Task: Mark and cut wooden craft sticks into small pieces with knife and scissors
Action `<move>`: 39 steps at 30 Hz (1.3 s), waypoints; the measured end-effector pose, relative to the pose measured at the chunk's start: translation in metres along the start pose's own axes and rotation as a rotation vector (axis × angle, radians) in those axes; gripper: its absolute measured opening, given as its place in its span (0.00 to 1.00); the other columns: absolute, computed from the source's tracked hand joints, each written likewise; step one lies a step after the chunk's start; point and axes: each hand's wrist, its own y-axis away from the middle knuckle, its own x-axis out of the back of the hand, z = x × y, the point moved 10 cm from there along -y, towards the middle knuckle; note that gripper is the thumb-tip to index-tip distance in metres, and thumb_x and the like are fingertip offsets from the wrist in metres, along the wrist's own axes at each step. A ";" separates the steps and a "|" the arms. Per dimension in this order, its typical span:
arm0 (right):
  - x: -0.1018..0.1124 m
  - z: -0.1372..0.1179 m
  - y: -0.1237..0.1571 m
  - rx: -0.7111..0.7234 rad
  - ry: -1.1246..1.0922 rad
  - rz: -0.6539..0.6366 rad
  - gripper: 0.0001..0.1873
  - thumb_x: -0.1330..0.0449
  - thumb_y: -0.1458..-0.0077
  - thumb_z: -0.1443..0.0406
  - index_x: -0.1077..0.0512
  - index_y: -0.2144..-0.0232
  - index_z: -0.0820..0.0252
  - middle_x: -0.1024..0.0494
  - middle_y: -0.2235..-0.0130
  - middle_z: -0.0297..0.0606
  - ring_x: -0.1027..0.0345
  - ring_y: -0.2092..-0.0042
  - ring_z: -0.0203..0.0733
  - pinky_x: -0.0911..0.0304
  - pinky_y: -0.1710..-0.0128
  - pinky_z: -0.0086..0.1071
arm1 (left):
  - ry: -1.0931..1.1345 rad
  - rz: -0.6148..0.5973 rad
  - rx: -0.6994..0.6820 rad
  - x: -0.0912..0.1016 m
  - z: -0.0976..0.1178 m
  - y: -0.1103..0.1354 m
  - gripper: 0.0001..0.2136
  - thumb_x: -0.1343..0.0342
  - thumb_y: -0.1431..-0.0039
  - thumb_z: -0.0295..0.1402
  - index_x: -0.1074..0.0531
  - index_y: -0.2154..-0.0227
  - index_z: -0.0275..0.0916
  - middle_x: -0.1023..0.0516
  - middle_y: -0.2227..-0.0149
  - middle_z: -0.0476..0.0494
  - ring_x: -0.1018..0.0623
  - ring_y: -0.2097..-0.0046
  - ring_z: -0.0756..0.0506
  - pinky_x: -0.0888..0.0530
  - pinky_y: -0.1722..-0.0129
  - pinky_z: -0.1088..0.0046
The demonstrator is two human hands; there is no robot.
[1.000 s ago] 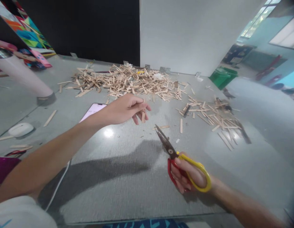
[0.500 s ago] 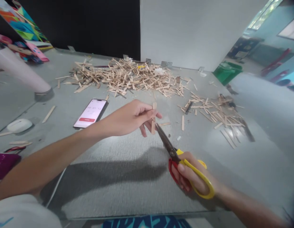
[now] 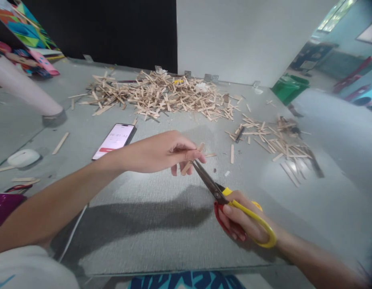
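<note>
Between the fingers and thumb of my left hand [image 3: 174, 152] is a short wooden craft stick [image 3: 186, 168], tilted, its middle hidden by the fingers. My right hand [image 3: 238, 218] is closed round the yellow and red handles of a pair of scissors [image 3: 208, 179]. The dark blades point up and left, nearly closed, with their tips at the stick beside my left fingers. Whether the tips grip the stick I cannot tell. On the table just behind lies another small stick piece [image 3: 210, 155].
A wide heap of wooden sticks [image 3: 162, 96] lies at the back of the grey table [image 3: 138, 245], a smaller pile [image 3: 276, 140] at the right. To the left are a phone [image 3: 115, 140], a white mouse [image 3: 24, 158] and a pinkish cylinder [image 3: 26, 86]. A green bin [image 3: 290, 88] stands beyond.
My left hand has turned and lowered slightly, so the craft stick has gone from upright to slanted. The scissors' tips have shifted a little left and down with it.
</note>
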 end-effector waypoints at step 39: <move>0.005 0.000 -0.005 0.176 -0.080 -0.042 0.37 0.47 0.32 0.35 0.33 0.81 0.56 0.36 0.85 0.30 0.38 0.82 0.36 0.41 0.81 0.29 | 0.070 0.066 -0.030 0.009 0.005 0.001 0.22 0.47 0.22 0.45 0.19 0.68 0.36 0.12 0.57 0.39 0.14 0.65 0.48 0.19 0.70 0.76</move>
